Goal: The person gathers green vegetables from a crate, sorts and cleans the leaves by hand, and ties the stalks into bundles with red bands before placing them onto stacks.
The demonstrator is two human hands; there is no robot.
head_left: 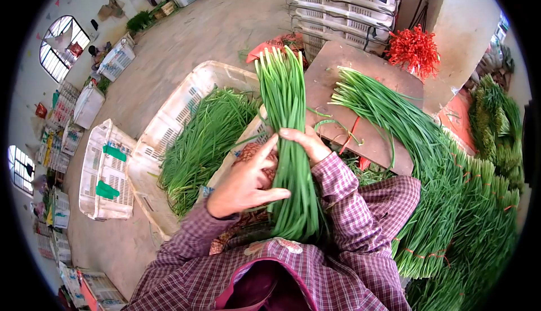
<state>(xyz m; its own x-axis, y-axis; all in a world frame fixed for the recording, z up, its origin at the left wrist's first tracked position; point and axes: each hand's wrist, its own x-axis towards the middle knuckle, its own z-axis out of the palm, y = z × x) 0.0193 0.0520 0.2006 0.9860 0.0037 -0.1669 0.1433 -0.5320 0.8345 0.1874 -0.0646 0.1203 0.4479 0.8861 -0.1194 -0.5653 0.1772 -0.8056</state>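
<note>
Green bundle of long, slender leafy stalks (293,161) between both hands; long axis fore-and-aft, pale ends beyond the grip. Right hand (310,146), nearer those ends, clasps it; left hand (243,182) loosely spread, thumb across its front.

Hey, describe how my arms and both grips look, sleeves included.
The left grip and right grip are bare, with no gloves showing. The left sleeve and right sleeve are long, creased cloth in a purple check with pale lines, reaching about the wrists.
</note>
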